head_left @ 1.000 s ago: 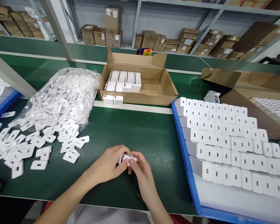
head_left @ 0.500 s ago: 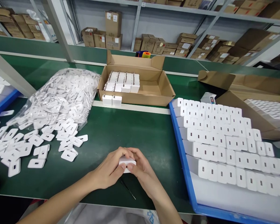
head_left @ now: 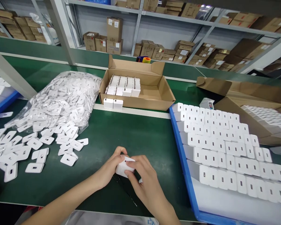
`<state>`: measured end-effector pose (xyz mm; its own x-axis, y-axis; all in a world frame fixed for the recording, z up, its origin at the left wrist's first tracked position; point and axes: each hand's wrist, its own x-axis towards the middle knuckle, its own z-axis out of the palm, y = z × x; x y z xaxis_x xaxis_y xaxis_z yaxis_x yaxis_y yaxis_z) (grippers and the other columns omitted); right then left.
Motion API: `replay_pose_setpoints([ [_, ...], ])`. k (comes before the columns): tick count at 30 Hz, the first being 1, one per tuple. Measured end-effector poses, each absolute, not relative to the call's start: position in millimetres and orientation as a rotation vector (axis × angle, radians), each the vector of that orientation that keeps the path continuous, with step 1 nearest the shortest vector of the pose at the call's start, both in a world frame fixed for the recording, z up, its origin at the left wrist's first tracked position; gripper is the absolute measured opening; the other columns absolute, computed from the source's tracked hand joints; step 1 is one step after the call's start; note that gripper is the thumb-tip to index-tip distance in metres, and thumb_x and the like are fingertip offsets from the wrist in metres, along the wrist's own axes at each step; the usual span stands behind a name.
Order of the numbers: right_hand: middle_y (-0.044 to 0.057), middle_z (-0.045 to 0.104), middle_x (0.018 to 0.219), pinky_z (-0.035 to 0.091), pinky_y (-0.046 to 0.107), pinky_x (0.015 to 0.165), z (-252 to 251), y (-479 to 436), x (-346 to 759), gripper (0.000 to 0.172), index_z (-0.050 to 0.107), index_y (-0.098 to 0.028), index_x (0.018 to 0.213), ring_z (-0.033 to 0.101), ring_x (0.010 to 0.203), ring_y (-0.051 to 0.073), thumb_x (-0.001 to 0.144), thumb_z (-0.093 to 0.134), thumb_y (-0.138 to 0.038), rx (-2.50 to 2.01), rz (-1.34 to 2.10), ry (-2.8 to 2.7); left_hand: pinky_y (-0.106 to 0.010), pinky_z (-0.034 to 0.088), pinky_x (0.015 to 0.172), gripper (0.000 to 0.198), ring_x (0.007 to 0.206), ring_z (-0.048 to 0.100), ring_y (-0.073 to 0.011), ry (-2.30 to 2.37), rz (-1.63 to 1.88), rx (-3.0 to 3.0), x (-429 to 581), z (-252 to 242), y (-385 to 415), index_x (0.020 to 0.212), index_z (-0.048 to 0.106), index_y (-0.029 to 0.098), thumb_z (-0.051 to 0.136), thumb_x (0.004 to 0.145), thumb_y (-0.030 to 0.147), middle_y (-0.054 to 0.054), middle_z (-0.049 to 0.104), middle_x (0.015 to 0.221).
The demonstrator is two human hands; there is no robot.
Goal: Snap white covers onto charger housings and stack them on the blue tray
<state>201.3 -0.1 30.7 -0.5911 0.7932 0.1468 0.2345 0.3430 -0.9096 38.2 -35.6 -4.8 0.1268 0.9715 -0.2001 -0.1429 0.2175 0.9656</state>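
Both of my hands meet over the near middle of the green table. My left hand (head_left: 109, 170) wraps round a small white charger block (head_left: 125, 167) from the left. My right hand (head_left: 144, 181) pinches the same block from the right and below, fingers pressed to its face. A thin dark tool (head_left: 128, 195) lies on the table under my hands. Loose white plastic covers (head_left: 67, 147) are scattered to the left, spilling from a clear bag (head_left: 58, 97).
A blue tray (head_left: 182, 156) at right holds several rows of white chargers. An open cardboard box (head_left: 154, 93) at the back middle holds more, with two chargers (head_left: 113, 103) in front of it. More cartons lie at right; shelves with boxes stand behind.
The charger block has been turned in my hands, its face now angled up. My hands have stayed at the same place. The view has tilted slightly.
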Motion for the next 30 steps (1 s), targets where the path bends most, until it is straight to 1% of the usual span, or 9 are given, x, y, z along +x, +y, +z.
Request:
replay_pose_setpoints([
  [2, 0.004, 0.068, 0.084, 0.048, 0.034, 0.075, 28.4, 5.8, 200.3, 0.002, 0.072, -0.024, 0.08, 0.059, 0.082, 0.022, 0.08, 0.073, -0.026, -0.982, 1.469, -1.691, -0.032, 0.051, 0.067, 0.032, 0.072, 0.064, -0.0161, 1.104, 1.015, 1.005, 36.6, -5.0, -35.5, 0.115, 0.031, 0.027, 0.013, 0.1, 0.049, -0.001, 0.058, 0.091],
  [4, 0.001, 0.065, 0.078, 0.048, 0.031, 0.071, 25.9, 12.2, 199.4, 0.016, 0.068, -0.022, 0.074, 0.059, 0.075, 0.019, 0.073, 0.079, -0.033, -1.045, 1.607, -1.391, -0.04, 0.054, 0.075, 0.052, 0.08, 0.066, -0.0199, 1.121, 1.002, 1.069, 35.5, -0.7, -36.7, 0.13, 0.027, 0.027, 0.02, 0.095, 0.065, -0.007, 0.06, 0.105],
  [6, -0.001, 0.064, 0.077, 0.049, 0.029, 0.066, 24.9, 15.2, 196.8, 0.025, 0.061, -0.023, 0.078, 0.06, 0.071, 0.017, 0.077, 0.075, -0.043, -1.089, 1.656, -1.196, -0.053, 0.048, 0.093, 0.074, 0.109, 0.06, -0.0301, 1.194, 1.023, 1.162, 35.5, 4.8, -38.6, 0.135, 0.029, 0.026, 0.053, 0.082, 0.072, -0.016, 0.049, 0.132],
  [9, -0.002, 0.064, 0.078, 0.053, 0.03, 0.063, 26.8, 8.4, 184.4, 0.029, 0.054, -0.024, 0.079, 0.063, 0.068, 0.016, 0.082, 0.067, -0.049, -1.115, 1.787, -0.951, -0.062, 0.03, 0.111, 0.087, 0.139, 0.031, -0.0408, 1.31, 1.214, 1.48, 37.8, 8.3, -41.1, 0.133, 0.038, 0.026, 0.084, 0.065, 0.053, -0.018, 0.03, 0.149],
  [13, 0.001, 0.066, 0.077, 0.057, 0.027, 0.061, 29.4, -10.6, 160.3, 0.027, 0.061, -0.022, 0.077, 0.065, 0.066, 0.014, 0.075, 0.075, -0.044, -1.057, 2.137, -0.583, -0.051, 0.045, 0.104, 0.056, 0.127, 0.052, -0.0307, 1.256, 1.49, 1.671, 37.8, 6.9, -42.1, 0.128, 0.043, 0.029, 0.073, 0.081, 0.031, -0.012, 0.055, 0.131],
  [18, 0.0, 0.069, 0.086, 0.053, 0.011, 0.06, 30.6, -16.3, 154.9, 0.02, 0.067, -0.02, 0.081, 0.065, 0.073, 0.008, 0.072, 0.083, -0.029, -0.899, 2.34, -0.208, -0.037, 0.059, 0.085, 0.068, 0.107, 0.068, -0.0257, 1.292, 1.418, 1.54, 29.9, 17.8, -42.3, 0.132, 0.04, 0.029, 0.078, 0.076, 0.025, -0.01, 0.066, 0.124],
  [22, -0.004, 0.064, 0.072, 0.046, 0.012, 0.05, 32.3, -23.7, 170.0, 0.025, 0.061, -0.02, 0.078, 0.058, 0.059, 0.006, 0.073, 0.084, -0.029, -0.83, 2.226, -0.333, -0.041, 0.055, 0.1, 0.054, 0.126, 0.061, -0.0286, 1.216, 1.338, 1.606, 32.0, 21.6, -47.4, 0.126, 0.05, 0.029, 0.077, 0.078, 0.03, -0.01, 0.063, 0.135],
  [25, -0.005, 0.062, 0.07, 0.047, 0.017, 0.05, 34.1, -33.2, 192.4, 0.027, 0.058, -0.022, 0.08, 0.056, 0.056, 0.008, 0.075, 0.082, -0.034, -0.828, 1.985, -0.622, -0.045, 0.056, 0.101, 0.059, 0.132, 0.054, -0.0319, 1.336, 1.198, 1.92, 34.4, 14.1, -53.0, 0.138, 0.041, 0.028, 0.068, 0.085, 0.036, -0.015, 0.054, 0.146],
  [30, 0.005, 0.069, 0.093, 0.052, 0.023, 0.057, 50.2, -37.3, 279.0, 0.026, 0.066, -0.021, 0.083, 0.065, 0.076, 0.016, 0.076, 0.078, -0.042, -1.156, 1.037, -1.098, -0.031, 0.064, 0.085, 0.044, 0.116, 0.068, -0.0244, 1.459, 1.006, 2.447, 28.4, 0.7, -54.2, 0.138, 0.047, 0.03, 0.053, 0.094, 0.033, -0.005, 0.066, 0.134],
])
